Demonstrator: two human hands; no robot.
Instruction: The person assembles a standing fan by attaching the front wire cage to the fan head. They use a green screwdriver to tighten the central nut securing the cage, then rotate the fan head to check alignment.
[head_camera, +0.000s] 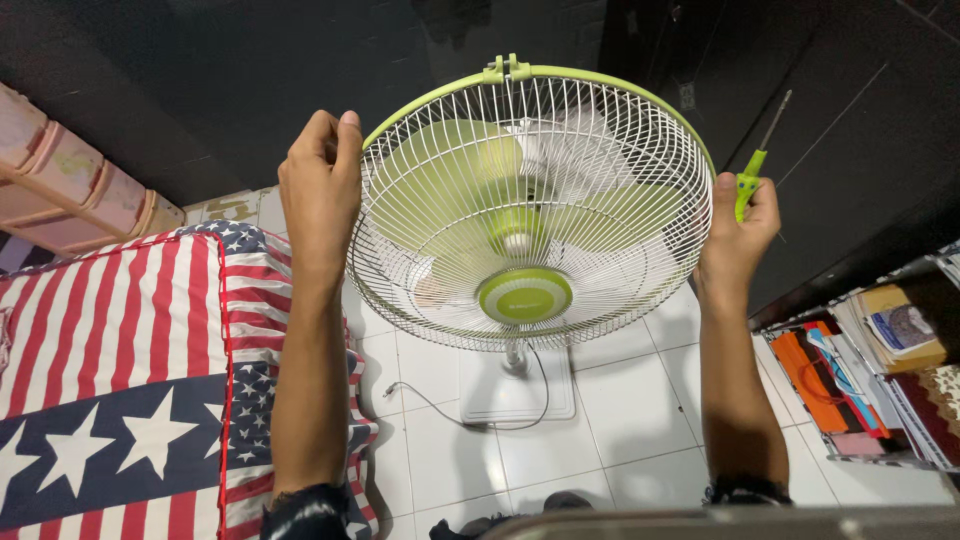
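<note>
A standing fan with a white wire grille (560, 150), a lime-green rim (600, 80) and pale green blades fills the middle of the view, seen from above. My left hand (320, 185) grips the grille's left edge. My right hand (738, 228) presses against the grille's right edge while holding a green-handled screwdriver (750, 180), its metal shaft pointing up and to the right. A green hub cap (525, 295) sits at the grille's centre. The fan's white base (515, 395) stands on the floor below.
A mattress with a stars-and-stripes cover (120, 380) lies at the left. A power cord (440, 412) trails across the white tiled floor (640, 400). Shelves with books and papers (870, 370) stand at the right. Pink drawers (60, 180) sit at the far left.
</note>
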